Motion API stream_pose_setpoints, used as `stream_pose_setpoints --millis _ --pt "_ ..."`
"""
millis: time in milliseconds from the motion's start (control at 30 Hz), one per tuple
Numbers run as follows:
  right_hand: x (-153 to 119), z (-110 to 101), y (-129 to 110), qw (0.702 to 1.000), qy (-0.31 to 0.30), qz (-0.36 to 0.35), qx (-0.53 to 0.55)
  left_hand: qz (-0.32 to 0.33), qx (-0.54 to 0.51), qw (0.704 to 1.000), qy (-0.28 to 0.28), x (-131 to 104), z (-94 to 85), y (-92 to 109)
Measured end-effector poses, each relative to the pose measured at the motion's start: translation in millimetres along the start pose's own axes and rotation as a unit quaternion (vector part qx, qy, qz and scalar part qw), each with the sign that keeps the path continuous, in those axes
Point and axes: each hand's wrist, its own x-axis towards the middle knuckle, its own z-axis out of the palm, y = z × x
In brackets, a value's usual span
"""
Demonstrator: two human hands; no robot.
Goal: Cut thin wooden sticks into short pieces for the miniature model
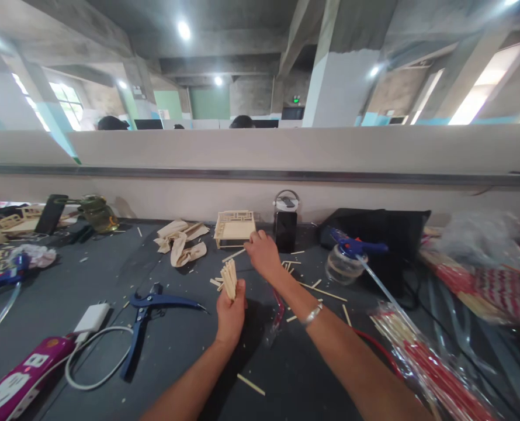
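Note:
Upright in my left hand [231,316] is a bundle of thin wooden sticks [228,279], with my fingers wrapped round its lower end. A few loose sticks lie just left of the bundle. My right hand [263,252], fingers bent and pressed together, is farther forward by the front right corner of a small wooden model [236,227] with low latticed sides. A single wooden stick [234,255] reaches to its fingertips, which seem to pinch its end. The back of the hand hides part of the grip. A silver bracelet circles my right wrist.
Blue pipe cutters [144,310] and a purple power strip [32,374] lie left. Crumpled brown paper [182,241] is behind them. At right are a phone [285,230], a blue glue gun [357,247] on a glass jar [345,266] and bagged red-tipped sticks [426,356]. A low partition [260,149] borders the back.

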Motion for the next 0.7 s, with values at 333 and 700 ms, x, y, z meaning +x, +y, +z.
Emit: stream_pose_setpoints --millis 333,700 --pt "-80.0 -62.9 7.9 0.987 0.020 -0.154 -0.035 0.011 -0.082 0.982 -0.170 -9.8 4.8 18.0" --pt "-108.4 -56.5 -15.6 0.855 0.055 0.061 0.512 0.007 -0.079 0.961 -0.264 -23.9 3.4 22.8"
